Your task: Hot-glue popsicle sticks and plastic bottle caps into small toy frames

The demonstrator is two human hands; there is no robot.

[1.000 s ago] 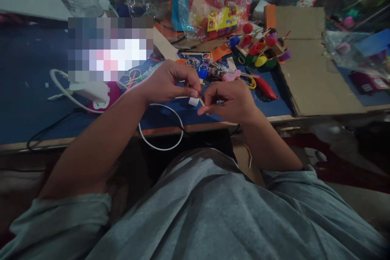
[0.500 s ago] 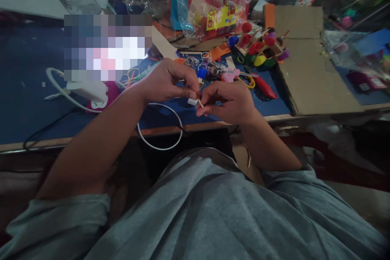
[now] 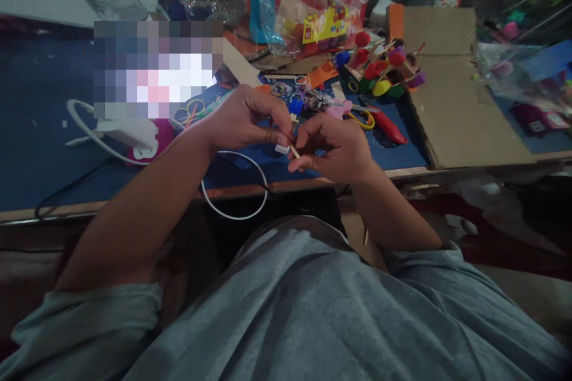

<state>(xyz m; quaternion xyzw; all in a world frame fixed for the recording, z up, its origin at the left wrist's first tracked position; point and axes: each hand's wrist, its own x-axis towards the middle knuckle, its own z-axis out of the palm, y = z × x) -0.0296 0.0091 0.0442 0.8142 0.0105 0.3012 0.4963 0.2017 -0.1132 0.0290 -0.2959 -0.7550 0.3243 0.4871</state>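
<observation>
1. A small wooden stick [image 3: 295, 152] is held between both hands, above the front part of the counter [image 3: 42, 155].
2. Its far end is pinched by the grip of the left hand [image 3: 250, 118], thumb against forefinger.
3. Its near end is pinched by the grip of the right hand [image 3: 333, 146], with the fingers curled.
4. A white piece [image 3: 282, 149] is seen just beside the left fingertips; whether it is touched cannot be told.
5. Beyond the right hand, a pink tool [image 3: 339, 108] and a red tool [image 3: 389, 125] are laid.
</observation>
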